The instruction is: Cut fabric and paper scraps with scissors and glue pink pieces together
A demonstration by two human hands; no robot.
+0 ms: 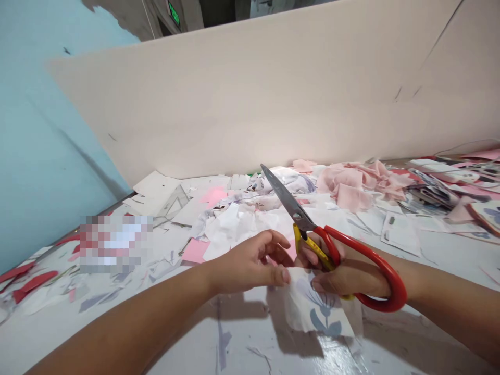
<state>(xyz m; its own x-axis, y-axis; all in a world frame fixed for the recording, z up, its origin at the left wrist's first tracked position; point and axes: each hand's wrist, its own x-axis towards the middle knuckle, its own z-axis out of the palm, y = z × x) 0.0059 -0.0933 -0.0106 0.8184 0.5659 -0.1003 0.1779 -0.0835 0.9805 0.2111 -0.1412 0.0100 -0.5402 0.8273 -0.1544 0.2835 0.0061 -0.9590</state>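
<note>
My right hand (351, 276) is closed around a pair of red-handled scissors (300, 213). Their blades point up and to the left and lie together. A yellow-handled part or tool (318, 251) shows beside the red loops; I cannot tell whether it belongs to the scissors. Under my right thumb hangs a small white fabric piece (326, 312) printed with a grey-blue flower. At the fabric's upper left corner is my left hand (258, 263), its thumb on the edge and its fingers bent behind. The fingers' hold is partly hidden.
White cloth scraps (230, 226) and pink fabric (361, 182) are heaped along the back of the white table (187, 333). A clear set square (172, 205) lies at the left, near red scraps (35, 286). A pale partition (253, 104) stands behind. Layered pieces (433, 195) sit at right.
</note>
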